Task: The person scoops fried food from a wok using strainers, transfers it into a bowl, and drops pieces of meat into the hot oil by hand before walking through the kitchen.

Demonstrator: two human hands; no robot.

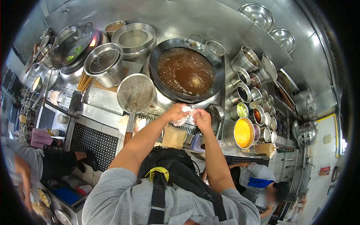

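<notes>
In front of the wok's near rim, my left hand (175, 113) and my right hand (203, 119) are close together, fingers closed. Between them is a soft, crumpled whitish-pink piece (181, 120); whether it is cloth or food I cannot tell. Just beyond, a large dark wok (154, 71) holds bubbling brown liquid (182, 67), with a pale lump (195, 82) in it. To the left lies a round mesh strainer (135, 93), its wooden handle pointing toward me. A ladle (216, 112) rests right of my right hand.
Steel pots (106, 60) stand left of the wok, beyond them another wok (73, 48) with green pieces. At right are several containers, one holding yellow liquid (243, 133). A tan block-like object (174, 136) sits below my hands. One person (26, 161) is at left, another (258, 178) at lower right.
</notes>
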